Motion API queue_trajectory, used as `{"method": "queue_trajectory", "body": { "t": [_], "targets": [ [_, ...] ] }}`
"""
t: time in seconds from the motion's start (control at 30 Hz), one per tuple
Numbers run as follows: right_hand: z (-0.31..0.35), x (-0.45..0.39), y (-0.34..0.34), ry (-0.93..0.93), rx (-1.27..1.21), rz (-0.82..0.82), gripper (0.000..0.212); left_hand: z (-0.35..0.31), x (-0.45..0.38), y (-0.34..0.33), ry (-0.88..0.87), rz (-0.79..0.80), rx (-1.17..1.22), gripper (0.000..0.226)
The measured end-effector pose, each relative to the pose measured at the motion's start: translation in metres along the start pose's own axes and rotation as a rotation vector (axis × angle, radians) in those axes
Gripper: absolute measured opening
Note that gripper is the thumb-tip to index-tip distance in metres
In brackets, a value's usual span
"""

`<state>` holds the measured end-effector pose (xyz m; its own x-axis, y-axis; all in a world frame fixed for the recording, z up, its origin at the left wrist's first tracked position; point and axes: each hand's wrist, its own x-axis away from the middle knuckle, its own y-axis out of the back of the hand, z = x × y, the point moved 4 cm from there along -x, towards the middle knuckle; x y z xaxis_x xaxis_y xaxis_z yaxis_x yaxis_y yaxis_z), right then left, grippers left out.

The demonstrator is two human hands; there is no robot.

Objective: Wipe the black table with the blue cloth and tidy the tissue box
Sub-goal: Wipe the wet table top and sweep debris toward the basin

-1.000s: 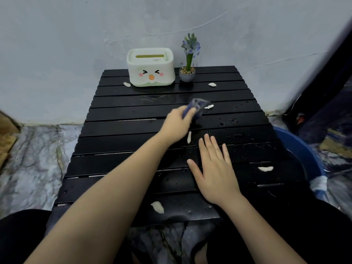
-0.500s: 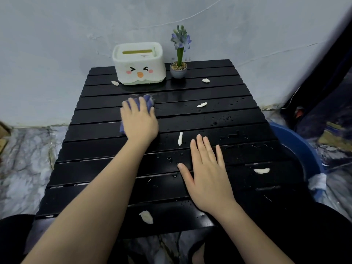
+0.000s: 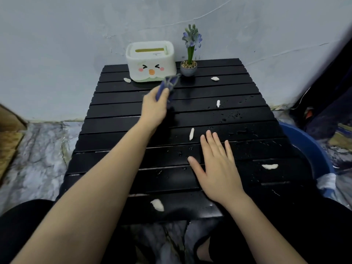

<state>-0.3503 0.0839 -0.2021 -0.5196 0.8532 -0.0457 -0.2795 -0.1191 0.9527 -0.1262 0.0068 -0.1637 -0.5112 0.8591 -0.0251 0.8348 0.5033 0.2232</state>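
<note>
Left hand (image 3: 154, 107) reaching up the middle of the table (image 3: 118, 119), fingers curled round the blue cloth (image 3: 167, 85) — bunched, smeared by motion, whether pressed to the slats or lifted just clear of them impossible to tell. Right hand (image 3: 219, 166) flat on the wet slats toward the near right, fingers straight and spread, holding nothing. Tissue box (image 3: 151, 63) upright at the far edge, a little left of centre, long side running along that edge and face turned this way; just beyond the cloth, so straight ahead of the left hand and well apart from the right — plainly the left the nearer of the two. Small flower pot (image 3: 188, 68) just beside the box on its right, close enough to be knocked by a careless sweep. White scraps (image 3: 191, 133) scattered over the slats: one by the box's near left corner, one past the pot, others mid-table, near the right edge and near the front edge. Water drops mostly across the right half, so wiping judged far from done. Blue tub (image 3: 312, 149) partly cut off beyond the right edge. Box slot showing no tissue; contents hidden. Bottom right corner of the box covered by the cloth; cloth's outline too blurred to trace.
</note>
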Motion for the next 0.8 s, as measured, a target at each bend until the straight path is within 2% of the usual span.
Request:
{"method": "queue_trajectory", "body": {
  "t": [0.1, 0.2, 0.27, 0.33, 0.43, 0.53, 0.6, 0.7, 0.8],
  "targets": [
    [-0.002, 0.002, 0.004, 0.003, -0.086, 0.009, 0.073, 0.004, 0.025, 0.075, -0.109, -0.149, -0.287, 0.03],
    [-0.005, 0.013, 0.011, 0.008, -0.096, 0.018, 0.076, 0.012, 0.067, 0.136, -0.124, -0.218, -0.494, 0.031],
    [-0.007, 0.023, 0.013, 0.016, -0.036, 0.03, 0.082, 0.014, 0.101, 0.158, -0.138, -0.209, -0.533, 0.029],
    [-0.008, 0.031, 0.012, 0.022, 0.009, 0.048, 0.085, 0.022, 0.127, 0.167, -0.155, -0.094, -0.582, 0.031],
    [-0.009, 0.036, 0.009, 0.032, 0.041, 0.051, 0.086, 0.053, 0.146, 0.165, -0.083, 0.08, -0.78, 0.057],
    [-0.008, 0.036, 0.007, 0.034, 0.072, 0.037, 0.086, 0.066, 0.143, 0.153, -0.088, 0.054, -1.028, 0.069],
    [-0.007, 0.035, 0.006, 0.035, 0.085, 0.033, 0.087, 0.064, 0.136, 0.139, -0.098, 0.073, -1.074, 0.077],
    [-0.007, 0.036, 0.005, 0.037, 0.092, 0.036, 0.086, 0.054, 0.126, 0.111, -0.172, 0.146, -1.097, 0.079],
    [-0.006, 0.036, 0.005, 0.035, 0.095, 0.025, 0.086, 0.043, 0.116, 0.066, -0.257, 0.248, -1.072, 0.066]
  ]
}}
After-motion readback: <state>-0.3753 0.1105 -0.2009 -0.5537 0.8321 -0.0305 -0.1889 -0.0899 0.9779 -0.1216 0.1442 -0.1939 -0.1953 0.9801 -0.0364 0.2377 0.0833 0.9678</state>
